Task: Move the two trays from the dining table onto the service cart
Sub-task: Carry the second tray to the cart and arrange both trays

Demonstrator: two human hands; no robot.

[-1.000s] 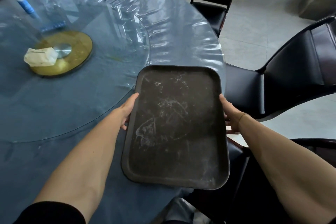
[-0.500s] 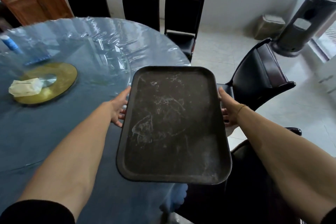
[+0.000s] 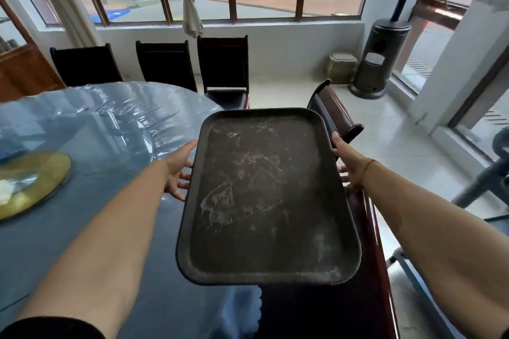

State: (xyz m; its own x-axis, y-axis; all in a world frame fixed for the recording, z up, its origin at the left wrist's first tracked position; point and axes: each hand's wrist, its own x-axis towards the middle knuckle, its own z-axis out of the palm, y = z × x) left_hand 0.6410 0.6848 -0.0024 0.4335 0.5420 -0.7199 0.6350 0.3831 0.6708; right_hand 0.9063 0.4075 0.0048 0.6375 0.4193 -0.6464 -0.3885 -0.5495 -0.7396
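A dark rectangular tray [image 3: 264, 198] with whitish smears hangs in the air, level, past the right edge of the round dining table [image 3: 91, 129]. My left hand [image 3: 180, 170] grips its left long edge, fingers underneath. My right hand [image 3: 347, 165] grips the right long edge the same way. A second tray is not in view. At the far right edge a blurred grey metal frame [image 3: 493, 173] shows; I cannot tell whether it is the service cart.
A glossy dark red chair [image 3: 369, 242] stands right below the tray, and another [image 3: 336, 115] just beyond it. Three black chairs [image 3: 223, 69] line the window wall. A dark patio heater [image 3: 381, 58] stands at the back right. A gold turntable hub [image 3: 30, 181] sits on the table.
The tray has been lifted off the table and carried right, past its edge. My view has risen and turned right, bringing the windows, heater and floor into sight.
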